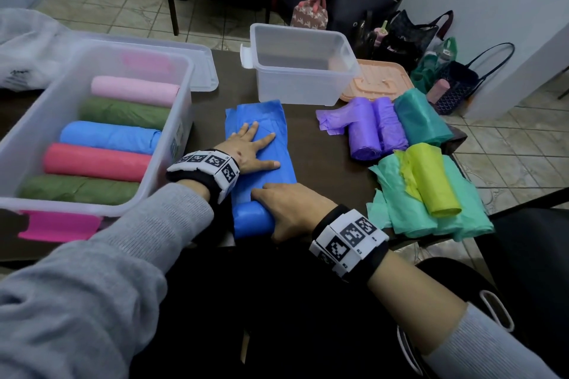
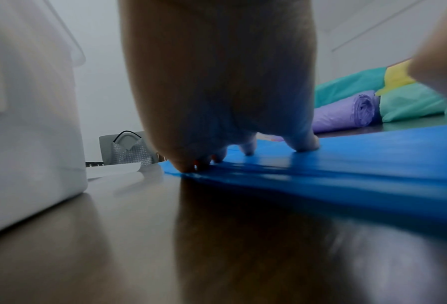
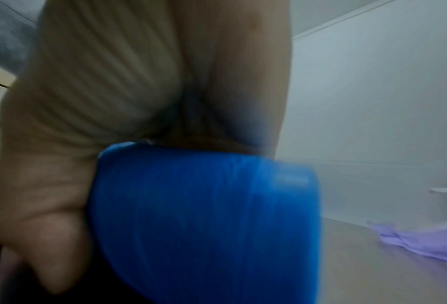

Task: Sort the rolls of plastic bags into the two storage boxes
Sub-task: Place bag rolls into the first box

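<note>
A blue roll of bags (image 1: 253, 221) lies at the table's near edge, its loose end spread as a flat blue strip (image 1: 260, 115) toward the far side. My right hand (image 1: 289, 206) curls over the rolled part, thumb on the near side; in the right wrist view the palm wraps the blue roll (image 3: 204, 216). My left hand (image 1: 251, 148) lies flat with spread fingers (image 2: 303, 144) pressing the strip (image 2: 347, 164). The left storage box (image 1: 181, 77) holds pink, green, blue, red and green rolls. The right storage box (image 1: 308, 83) holds nothing.
To the right lie two purple rolls (image 1: 375, 132), a teal roll (image 1: 421, 120), a yellow-green roll (image 1: 434, 181) and mint-green bags (image 1: 462, 215). A peach lid (image 1: 381, 83) sits by the right box, a clear lid (image 1: 203, 71) behind the left one. Bags stand on the floor beyond.
</note>
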